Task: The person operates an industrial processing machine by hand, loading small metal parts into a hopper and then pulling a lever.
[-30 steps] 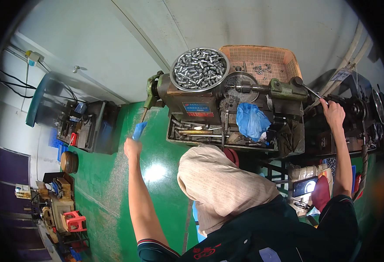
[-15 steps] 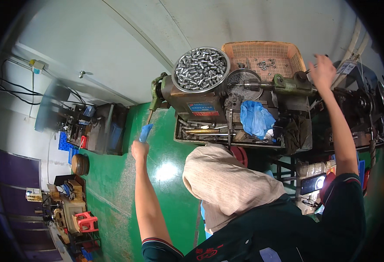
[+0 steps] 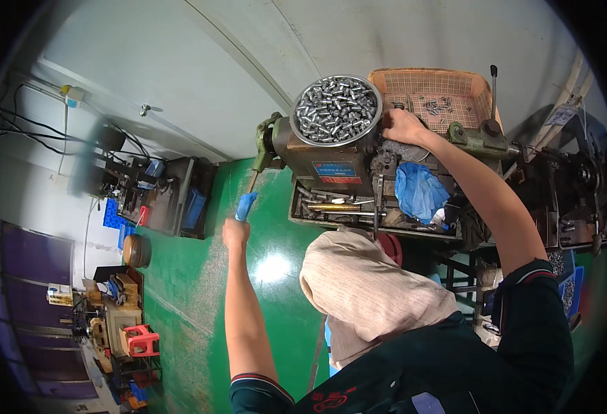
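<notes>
My left hand [image 3: 235, 232] is closed around the blue grip [image 3: 246, 205] of a long lever that rises to the green end of a small machine [image 3: 331, 165]. My right hand [image 3: 401, 126] rests on the machine's top, between a round metal bowl [image 3: 336, 110] heaped with small shiny metal pieces and an orange plastic crate [image 3: 433, 96] holding a few more pieces. Whether its fingers hold anything I cannot tell. A beige cloth [image 3: 369, 293] hangs from my chest and hides what lies below it.
A blue rag [image 3: 419, 191] and metal rods lie in the machine's tray [image 3: 345, 214]. A black-knobbed lever [image 3: 494, 86] stands by the crate. More machinery [image 3: 572, 200] is at the right. The floor [image 3: 200, 290] is green, with tool stands [image 3: 165, 200] and clutter [image 3: 121, 324] at the left.
My right hand has left the lever at the far right and swung left onto the machine's top beside the bowl. My left hand has stayed on the blue grip.
</notes>
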`<state>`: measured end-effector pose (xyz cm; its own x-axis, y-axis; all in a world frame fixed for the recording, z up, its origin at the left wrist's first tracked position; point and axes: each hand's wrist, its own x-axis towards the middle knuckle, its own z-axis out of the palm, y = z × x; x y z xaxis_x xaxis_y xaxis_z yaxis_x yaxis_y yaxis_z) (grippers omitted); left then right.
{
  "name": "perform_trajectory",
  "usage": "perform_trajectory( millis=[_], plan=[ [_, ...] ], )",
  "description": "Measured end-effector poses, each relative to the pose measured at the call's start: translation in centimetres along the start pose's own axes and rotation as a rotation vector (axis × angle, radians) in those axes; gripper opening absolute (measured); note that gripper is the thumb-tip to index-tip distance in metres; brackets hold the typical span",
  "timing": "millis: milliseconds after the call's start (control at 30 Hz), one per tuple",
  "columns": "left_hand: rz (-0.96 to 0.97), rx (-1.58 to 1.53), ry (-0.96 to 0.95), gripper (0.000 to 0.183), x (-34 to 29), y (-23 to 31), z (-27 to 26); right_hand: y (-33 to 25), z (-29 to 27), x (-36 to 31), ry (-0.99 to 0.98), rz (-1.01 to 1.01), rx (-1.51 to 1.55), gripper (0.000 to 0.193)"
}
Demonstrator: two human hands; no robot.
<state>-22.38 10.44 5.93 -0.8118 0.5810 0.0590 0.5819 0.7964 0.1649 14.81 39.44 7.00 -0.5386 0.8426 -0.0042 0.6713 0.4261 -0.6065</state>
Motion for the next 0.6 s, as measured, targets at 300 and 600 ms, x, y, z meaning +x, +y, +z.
perform_trajectory(
  millis=[300, 600],
  plan=[
    [0.009, -0.055, 0.042, 0.022, -6.2, 4.8, 0.2, -0.2, -0.2, -0.5, -0.037, -0.100, 0.078, 0.033],
    [0.051, -0.149, 0.056, 0.022, -7.0, 5.0, -0.3, 0.1, -1.8, -0.3, 0.015, -0.098, -0.088, 0.020]
  ],
)
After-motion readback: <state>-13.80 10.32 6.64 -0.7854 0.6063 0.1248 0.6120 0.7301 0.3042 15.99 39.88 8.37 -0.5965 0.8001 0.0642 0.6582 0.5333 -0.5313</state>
